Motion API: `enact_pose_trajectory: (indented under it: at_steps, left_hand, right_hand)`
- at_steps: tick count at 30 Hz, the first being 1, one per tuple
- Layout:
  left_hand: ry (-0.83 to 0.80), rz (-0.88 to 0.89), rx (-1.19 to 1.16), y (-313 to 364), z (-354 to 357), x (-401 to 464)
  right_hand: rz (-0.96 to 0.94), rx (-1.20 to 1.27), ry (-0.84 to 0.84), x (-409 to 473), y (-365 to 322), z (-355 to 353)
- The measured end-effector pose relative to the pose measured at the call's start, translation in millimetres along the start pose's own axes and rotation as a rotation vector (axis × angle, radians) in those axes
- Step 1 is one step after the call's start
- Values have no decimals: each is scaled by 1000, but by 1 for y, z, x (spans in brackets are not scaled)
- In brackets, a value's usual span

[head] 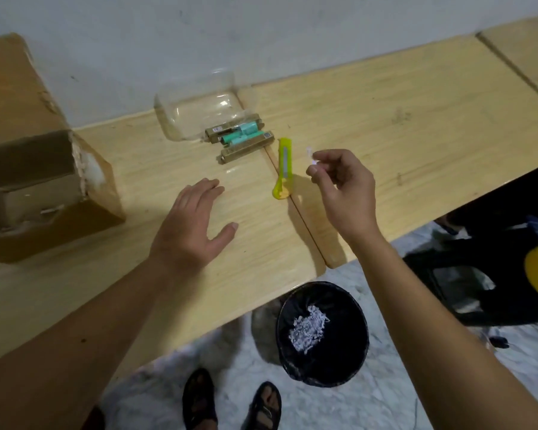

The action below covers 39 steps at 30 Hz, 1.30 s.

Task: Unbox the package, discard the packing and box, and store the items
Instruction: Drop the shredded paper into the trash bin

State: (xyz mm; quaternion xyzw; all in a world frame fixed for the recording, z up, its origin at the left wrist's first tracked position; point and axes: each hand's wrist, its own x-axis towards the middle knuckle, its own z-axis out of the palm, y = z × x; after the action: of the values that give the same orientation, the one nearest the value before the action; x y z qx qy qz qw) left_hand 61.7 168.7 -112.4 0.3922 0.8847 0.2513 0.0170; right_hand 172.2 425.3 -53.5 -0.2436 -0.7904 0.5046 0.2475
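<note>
Head view. Right hand (343, 189) raised above the counter (416, 119), fingertips pinching a small white packing scrap (312, 156). Left hand (193, 225) spread, palm down on the counter. Bin (323, 333) on the floor below the counter edge, nearer the right hand; likely drop point. Items (239, 139), long axes roughly left-right, lie beyond both hands beside a clear container (196, 110). Open box (41, 169) far left. Yellow cutter (282, 169) between the hands.

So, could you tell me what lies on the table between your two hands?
The head view shows the yellow-green box cutter between the left hand and right hand.
</note>
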Motion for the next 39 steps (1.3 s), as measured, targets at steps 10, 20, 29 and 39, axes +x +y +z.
enact_pose_trajectory:
  at_steps: [10, 20, 29, 39]
  left_hand:
    - [-3, 82, 159, -4, 10, -11]
    - [-99, -26, 139, 4, 1, -11]
    - [-48, -18, 153, 10, 0, -15]
    - [47, 62, 179, -1, -13, -48]
  right_hand:
    - [277, -22, -10, -144, 60, -75]
    - [541, -118, -54, -219, 139, -100]
    - [598, -115, -42, -230, 133, -101]
    - [254, 7, -81, -158, 26, -38]
